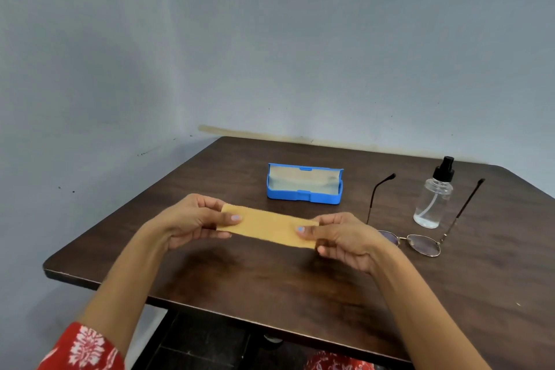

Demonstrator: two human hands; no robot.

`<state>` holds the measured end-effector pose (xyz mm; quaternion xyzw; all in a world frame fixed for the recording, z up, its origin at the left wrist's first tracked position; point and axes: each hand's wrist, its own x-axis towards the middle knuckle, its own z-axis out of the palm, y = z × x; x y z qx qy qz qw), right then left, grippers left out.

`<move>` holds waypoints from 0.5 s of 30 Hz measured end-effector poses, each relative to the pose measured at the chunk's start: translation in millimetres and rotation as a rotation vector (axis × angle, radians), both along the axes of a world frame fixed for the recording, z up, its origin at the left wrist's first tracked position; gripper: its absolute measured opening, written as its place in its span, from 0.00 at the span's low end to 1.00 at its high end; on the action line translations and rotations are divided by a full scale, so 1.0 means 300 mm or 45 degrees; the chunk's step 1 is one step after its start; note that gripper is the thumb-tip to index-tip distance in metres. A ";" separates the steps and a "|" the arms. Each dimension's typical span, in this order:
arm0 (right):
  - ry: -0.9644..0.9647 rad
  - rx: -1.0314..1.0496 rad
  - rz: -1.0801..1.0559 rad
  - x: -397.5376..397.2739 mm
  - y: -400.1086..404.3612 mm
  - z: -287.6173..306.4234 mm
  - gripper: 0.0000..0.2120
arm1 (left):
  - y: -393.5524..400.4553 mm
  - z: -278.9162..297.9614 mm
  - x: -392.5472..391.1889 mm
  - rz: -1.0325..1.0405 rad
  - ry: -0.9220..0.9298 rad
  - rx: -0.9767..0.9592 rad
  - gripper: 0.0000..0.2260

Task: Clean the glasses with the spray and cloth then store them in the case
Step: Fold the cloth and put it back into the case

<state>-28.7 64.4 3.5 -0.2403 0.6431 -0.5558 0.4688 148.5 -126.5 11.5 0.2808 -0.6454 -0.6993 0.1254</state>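
Room: pale blue-grey wall behind a dark wooden worktop (270,279) pushed into the corner.
Cloth: a yellow cloth (267,227) is stretched flat over the near middle, likely being readied for wiping.
Left hand: the left hand (192,221) has its fingers (234,217) clamped on the cloth's left end.
Right hand: the right hand (342,239) pinches the right end the same way.
Glasses: the glasses (420,242) lie on the right, arms open and pointing far, within reach.
Spray: the spray bottle (434,198) stands upright between those arms.
Case: the blue case (304,185), far centre, sits open with nothing inside that I can see, seemingly waiting for the glasses.
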 end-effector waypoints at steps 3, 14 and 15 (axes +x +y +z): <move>0.046 -0.184 -0.374 -0.011 -0.075 -0.001 0.05 | -0.030 0.006 -0.056 0.235 0.017 0.045 0.13; 0.731 0.032 -1.235 -0.103 -0.250 0.006 0.10 | -0.053 -0.047 -0.407 0.671 -0.002 -0.248 0.06; 0.741 0.071 -1.239 -0.112 -0.252 0.007 0.11 | -0.052 -0.051 -0.424 0.681 -0.006 -0.277 0.07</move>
